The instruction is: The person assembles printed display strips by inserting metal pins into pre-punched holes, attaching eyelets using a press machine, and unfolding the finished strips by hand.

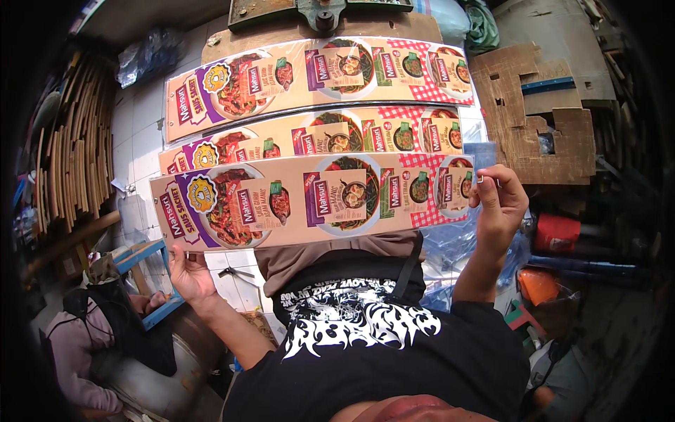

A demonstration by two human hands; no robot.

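In front of my body I hold a long beige printed panel with pictures of food bowls and sachets and a red checked patch. My left hand is closed on its lower left corner, fingers mostly behind it. At the right end my right hand pinches the panel's edge, thumb in front, beside a strip of clear plastic. Beyond it lies a matching middle panel, partly covered by the held one. Farther off, a third matching panel lies in full view, its surface glossy.
A green metal machine part stands at the far edge over a brown board. Stacked cardboard sheets line the left. Cut brown board lies right. A blue frame and another person's sleeve are at lower left.
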